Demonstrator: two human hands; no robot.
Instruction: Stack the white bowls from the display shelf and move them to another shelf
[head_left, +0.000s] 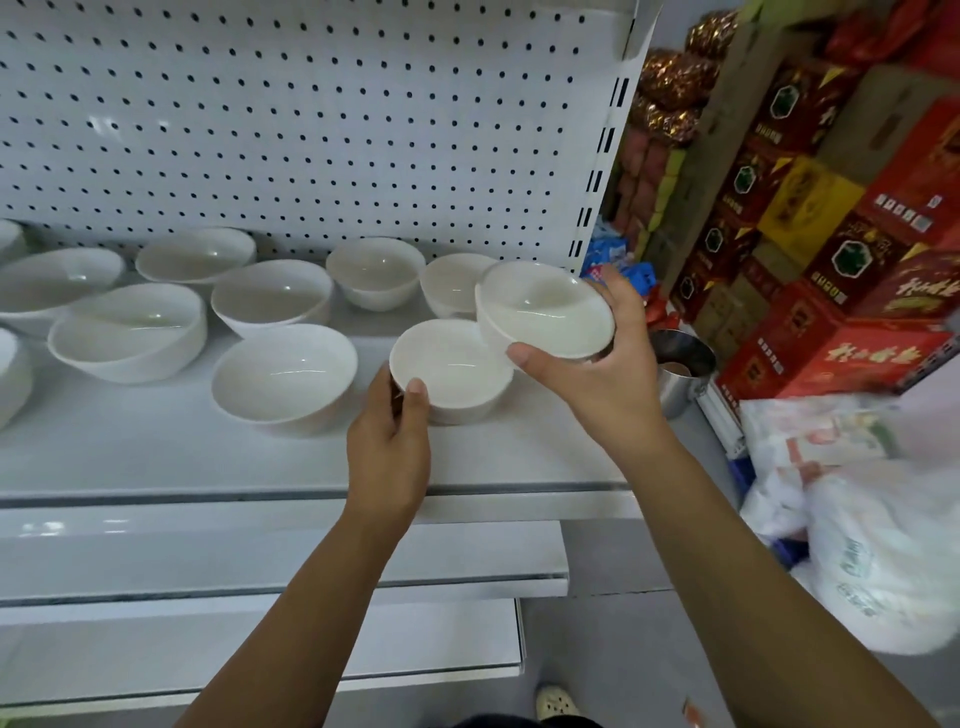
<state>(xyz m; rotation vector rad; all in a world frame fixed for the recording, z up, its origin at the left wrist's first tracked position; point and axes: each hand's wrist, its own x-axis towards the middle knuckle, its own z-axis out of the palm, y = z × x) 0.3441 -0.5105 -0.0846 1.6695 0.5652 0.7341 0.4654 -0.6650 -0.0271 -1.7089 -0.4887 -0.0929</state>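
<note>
The fingers (623, 296) of the right hand (602, 379) are curled round a small white bowl, the held bowl (545, 309). The thumb is laid on its near rim and the other fingers are wrapped behind its far side. This bowl is kept off the shelf (156, 447), tilted toward the viewer, above the shelf's right end. The thumb of the left hand (389, 447) is pressed over the near rim of a second small bowl, the front bowl (451, 369), which is pinched at its left side; the remaining left fingers are hidden behind the hand. The front bowl stands upright on the shelf near the front right corner. The rim of the held bowl overlaps it in the view; whether the two touch cannot be told. Just behind them, a third small bowl (449, 283) is partly covered by the held one, and a fourth (375, 270) is set beside it against the back edge. Larger white bowls (284, 376) are spread over the middle and left of the shelf, all upright and unstacked. The shelf is backed by a white pegboard panel (311, 130). Past its right end, a steel cup (680, 364), stacked red boxes (831, 234) and white plastic bags (883, 545) are seen.
</note>
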